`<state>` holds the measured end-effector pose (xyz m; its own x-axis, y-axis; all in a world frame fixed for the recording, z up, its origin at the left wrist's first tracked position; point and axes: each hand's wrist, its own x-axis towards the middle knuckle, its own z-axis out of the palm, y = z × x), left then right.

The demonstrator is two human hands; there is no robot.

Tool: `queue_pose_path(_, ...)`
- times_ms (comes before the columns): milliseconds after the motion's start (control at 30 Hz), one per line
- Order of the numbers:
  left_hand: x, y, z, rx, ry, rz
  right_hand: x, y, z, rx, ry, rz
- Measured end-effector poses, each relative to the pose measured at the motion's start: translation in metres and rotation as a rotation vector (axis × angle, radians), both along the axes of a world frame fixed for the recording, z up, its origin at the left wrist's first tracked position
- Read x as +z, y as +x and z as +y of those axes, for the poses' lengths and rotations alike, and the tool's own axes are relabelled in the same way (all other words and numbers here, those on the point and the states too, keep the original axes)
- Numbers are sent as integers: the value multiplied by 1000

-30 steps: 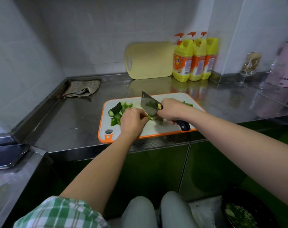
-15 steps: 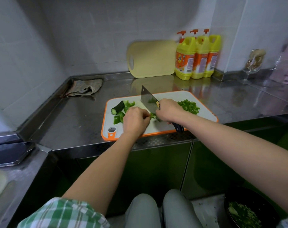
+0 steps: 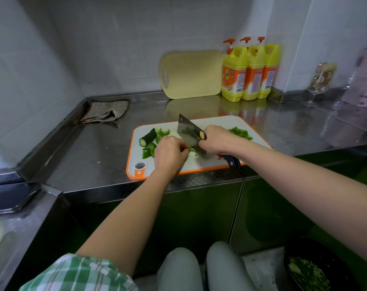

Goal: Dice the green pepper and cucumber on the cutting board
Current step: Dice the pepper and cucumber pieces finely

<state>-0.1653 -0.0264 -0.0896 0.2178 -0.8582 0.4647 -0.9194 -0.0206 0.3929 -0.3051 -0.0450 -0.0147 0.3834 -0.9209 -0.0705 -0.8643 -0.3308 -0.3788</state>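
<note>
Gripping the knife [image 3: 189, 134] by its dark handle, the right hand [image 3: 217, 141] holds the blade tilted over the middle of the cutting board [image 3: 212, 122], at frame centre; the left hand [image 3: 170, 153], fingers curled, pins a green pepper strip [image 3: 192, 149] just beside the blade; a cucumber stub [image 3: 147, 138] and larger pepper pieces [image 3: 148, 151] lie at the board's left end; a diced green heap [image 3: 241, 133] sits at its right end; a cloth [image 3: 107, 112], a yellow board [image 3: 193, 74] and three soap bottles [image 3: 249, 76] occupy the steel counter [image 3: 94, 154] behind.
</note>
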Motion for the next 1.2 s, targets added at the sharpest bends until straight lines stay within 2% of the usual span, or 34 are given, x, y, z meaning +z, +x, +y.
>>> queue_pose_path(200,-1,2,-2,-14,12,21,-11,10,-4,-32,-77,-18)
queue_pose_path(400,1,9,0,-105,62,145,-19,6,-14,-78,-112,-179)
queue_pose_path(533,2,13,1,-57,48,14,4,-2,-11,-48,-57,-195)
queue_pose_path(667,2,12,4,50,45,-117,10,-4,-2,-9,27,-50)
queue_pose_path(867,3,11,3,59,49,-84,-3,2,-5,-24,12,-16)
queue_pose_path(1200,1,12,2,52,26,-58,-14,1,-16,-66,-65,-179)
